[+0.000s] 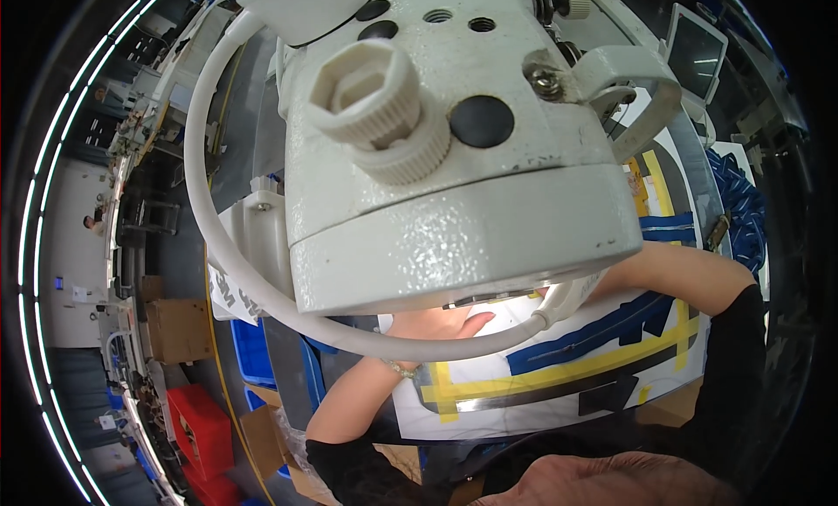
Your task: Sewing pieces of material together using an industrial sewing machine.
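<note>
Right now the white template (pixel 559 366), marked with blue and yellow tape, lies flat on the tabletop (pixel 672 410) under the sewing machine head (pixel 454 157), which fills most of my view and hides the needle. Judging from this, the piece is positioned under the machine and being guided; how much is sewn I cannot tell, as the head hides the seam. My left hand (pixel 436 323) rests flat on the template, fingers spread and pointing right, grasping nothing. My right hand is hidden behind the head; only the forearm (pixel 681 275) shows, reaching in from the right, so I cannot tell its state. A white hose (pixel 218 235) loops in front. Blue (pixel 253 349) and red bins (pixel 202 427) sit on the floor to my left.
</note>
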The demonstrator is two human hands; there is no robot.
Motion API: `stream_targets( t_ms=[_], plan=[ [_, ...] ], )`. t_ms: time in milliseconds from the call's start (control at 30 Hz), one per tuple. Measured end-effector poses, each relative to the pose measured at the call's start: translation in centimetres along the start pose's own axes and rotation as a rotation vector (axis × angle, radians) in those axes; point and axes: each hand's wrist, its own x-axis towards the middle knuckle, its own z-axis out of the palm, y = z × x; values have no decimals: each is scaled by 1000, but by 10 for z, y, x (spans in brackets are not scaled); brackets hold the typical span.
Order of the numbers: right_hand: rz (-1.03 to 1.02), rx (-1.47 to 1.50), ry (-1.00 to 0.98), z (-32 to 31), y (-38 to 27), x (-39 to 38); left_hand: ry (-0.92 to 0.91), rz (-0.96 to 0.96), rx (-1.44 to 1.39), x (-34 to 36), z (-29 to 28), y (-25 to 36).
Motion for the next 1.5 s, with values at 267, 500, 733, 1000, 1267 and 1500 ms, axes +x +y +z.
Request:
stream_targets(
  t_ms=[267, 500, 733, 1000, 1267, 1500],
  plan=[
    [8, 87, -38, 5, 5, -7, 41, 13, 46, 9, -1, 8],
    [-51, 10, -3, -14, 0, -7, 33, -40, -60, 10, 7, 9],
    [-53, -4, -65, -7, 2, -5, -87, -97, 21, 10, 3, 10],
    [-48, -114, -107, -6, 4, -21, 138, -38, 97, 15, 5, 16],
    [82, -49, -162, -12, -3, -27, 187, -28, 195, 13, 6, 17],
    [18, -145, -119, -1, -1, -41, 87, -108, 36, 11, 13, 17]
  ],
)
